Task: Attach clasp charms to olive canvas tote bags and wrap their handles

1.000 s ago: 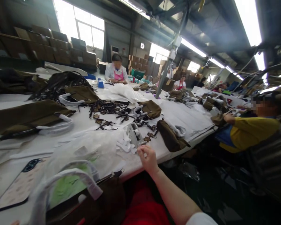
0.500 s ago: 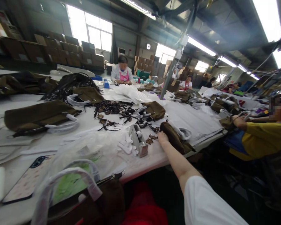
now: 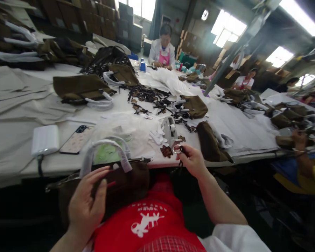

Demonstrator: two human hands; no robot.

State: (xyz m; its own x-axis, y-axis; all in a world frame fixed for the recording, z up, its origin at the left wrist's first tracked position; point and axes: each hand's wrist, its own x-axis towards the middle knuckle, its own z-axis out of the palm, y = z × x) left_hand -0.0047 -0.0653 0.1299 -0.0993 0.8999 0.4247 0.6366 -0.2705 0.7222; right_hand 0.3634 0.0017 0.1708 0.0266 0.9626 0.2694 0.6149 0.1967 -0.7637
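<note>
The right hand (image 3: 193, 162) is pinching a metal ring (image 3: 177, 149) by its rim, likely keeping the loop unobstructed. The left hand (image 3: 86, 204), thumb and fingers apart, is reaching over the brown bag (image 3: 132, 178), sitting at the tabletop's (image 3: 73, 160) near edge, presumably for access.

Wearer's kit: bright red apron (image 3: 115, 234) over the front. White animal silhouette (image 3: 145, 224) printed on it, solid fill, legs sticking out to one side. Row of small white characters (image 3: 152, 209) next to the silhouette, too small to read. Red check fabric (image 3: 170, 244) with thin pale lines at the bottom edge of view, curved top border. Right arm: plain white sleeve (image 3: 235, 238), loose, soft folds, ends around the elbow, forearm bare. Left forearm bare as far as visible, bit of white cloth (image 3: 87, 247) beside it. Both hands bare.
</note>
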